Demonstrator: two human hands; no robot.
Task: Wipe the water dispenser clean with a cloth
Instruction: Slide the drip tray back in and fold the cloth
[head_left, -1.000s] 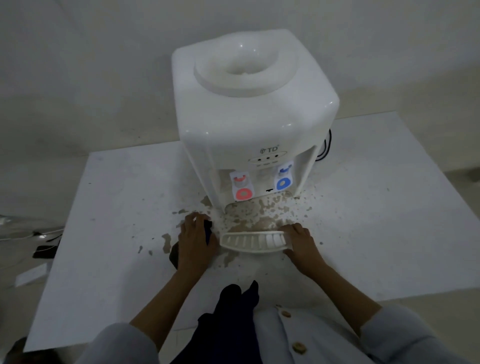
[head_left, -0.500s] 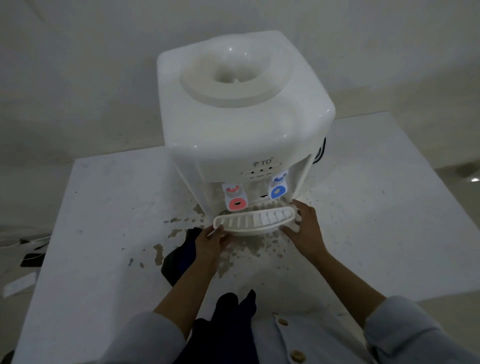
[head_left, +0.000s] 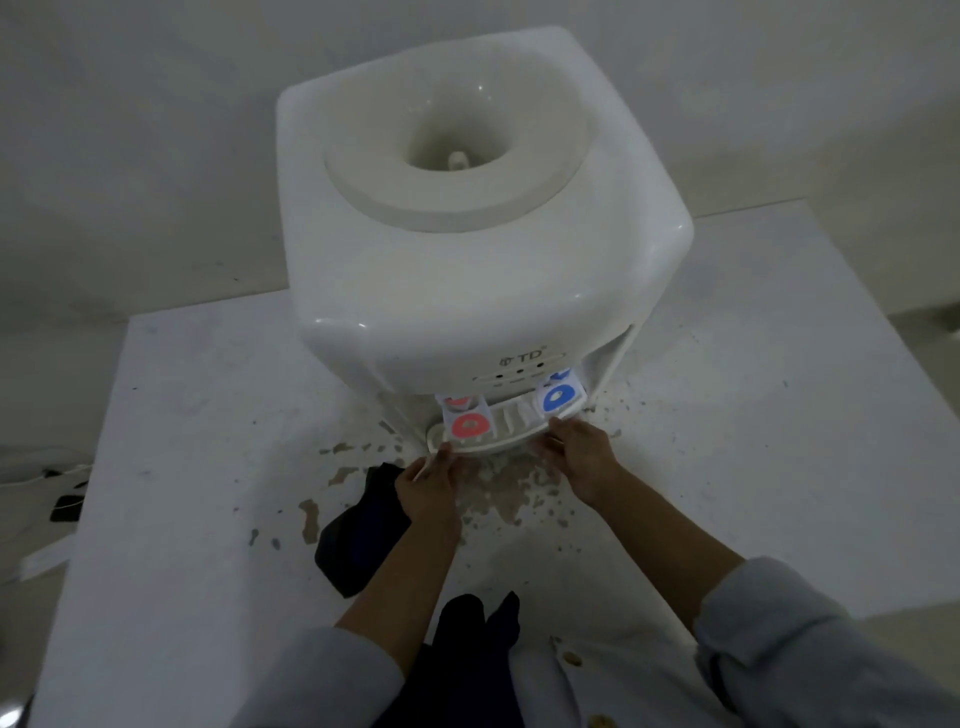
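The white water dispenser (head_left: 467, 260) stands at the back of the table (head_left: 779, 415) and looks mostly clean, but brown spots dot the table in front. My left hand (head_left: 428, 488) and right hand (head_left: 582, 457) each grip an end of the drip tray (head_left: 498, 434), I think sliding it in under the taps. The dark cloth (head_left: 358, 530) lies by my left wrist, so more wiping may be left.

One head-worn view — looking steeply down, close over the water dispenser (head_left: 467, 249) (wide-angle) on its table (head_left: 779, 415).
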